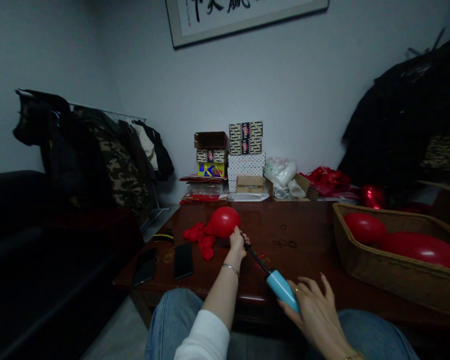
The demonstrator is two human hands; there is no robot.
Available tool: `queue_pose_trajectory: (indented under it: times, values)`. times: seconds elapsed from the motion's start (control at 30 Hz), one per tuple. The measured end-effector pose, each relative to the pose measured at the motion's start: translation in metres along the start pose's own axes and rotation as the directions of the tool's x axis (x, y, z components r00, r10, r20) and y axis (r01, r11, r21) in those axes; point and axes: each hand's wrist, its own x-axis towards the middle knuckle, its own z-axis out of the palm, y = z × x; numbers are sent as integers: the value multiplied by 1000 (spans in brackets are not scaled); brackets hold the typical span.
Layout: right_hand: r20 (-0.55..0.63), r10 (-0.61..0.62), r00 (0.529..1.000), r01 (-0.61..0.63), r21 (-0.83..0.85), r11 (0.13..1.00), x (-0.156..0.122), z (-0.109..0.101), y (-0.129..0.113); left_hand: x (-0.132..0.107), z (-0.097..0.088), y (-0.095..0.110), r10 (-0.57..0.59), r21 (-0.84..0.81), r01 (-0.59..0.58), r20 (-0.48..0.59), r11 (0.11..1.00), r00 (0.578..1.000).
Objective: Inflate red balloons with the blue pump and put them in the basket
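Observation:
A partly inflated red balloon [225, 222] sits over the table, its neck pinched by my left hand [238, 241] at the tip of a balloon pump. The pump has a light blue body [282, 290] and a black rod [258, 261] that shows between my two hands. My right hand [315, 305] grips the blue body between thumb and palm, with some fingers raised. Limp red balloons [200, 237] lie beside the inflated one. Where neck and nozzle meet is hidden by my left fingers.
A wicker basket [390, 277] with red balloons stands on the table's right. Two phones [183, 261] and rubber bands [168, 255] lie left, black rings [285, 243] near the middle. Stacked boxes [246, 138] and plastic bags [281, 172] are behind; a black sofa [41, 280] is left.

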Motion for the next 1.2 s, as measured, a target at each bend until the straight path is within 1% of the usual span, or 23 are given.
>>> queue_pose_trajectory:
  times: [0.1, 0.23, 0.33, 0.4, 0.53, 0.63, 0.73, 0.87, 0.97, 1.1, 1.2]
  values:
    - [15, 14, 1000, -14, 0, 1000, 14, 3, -4, -7, 4, -3, -17, 6, 17, -1, 1000, 1000]
    - [13, 39, 999, -39, -17, 999, 41, 7, -14, -14, 13, -7, -30, 24, 30, 11, 999, 999]
    - [-9, 50, 999, -51, -52, 997, 57, 10, -22, -15, 17, -9, -34, 39, 33, 36, 999, 999]
    - [-14, 62, 998, -62, -65, 996, 61, 12, -26, -13, 16, -9, -24, 48, 22, 37, 999, 999]
    - [0, 75, 997, -75, -42, 996, 56, 13, -30, -9, 10, -10, -19, 52, 19, -1, 998, 1000]
    - [13, 72, 997, -72, -19, 997, 46, 9, -27, -6, 4, -9, -24, 44, 24, 1, 999, 1000]
    - [20, 59, 998, -59, -1, 998, 33, 5, -20, -3, 2, -2, -7, 34, 7, 11, 999, 1000]
    - [-1, 26, 1000, -26, 18, 999, 17, 1, -7, 3, 2, 12, 10, 19, -11, 16, 1000, 1000]
    - [-13, 4, 1000, -4, 20, 1000, 7, -1, 0, 6, 3, 18, 32, 15, -33, 12, 999, 999]
    - [-15, -9, 1000, 9, 12, 1000, 0, -3, 2, 4, 5, 16, 26, 12, -26, 20, 1000, 999]
    - [-7, 1, 1000, -1, 12, 1000, 3, -2, 0, -2, 8, 10, 8, 21, -8, 6, 1000, 1000]
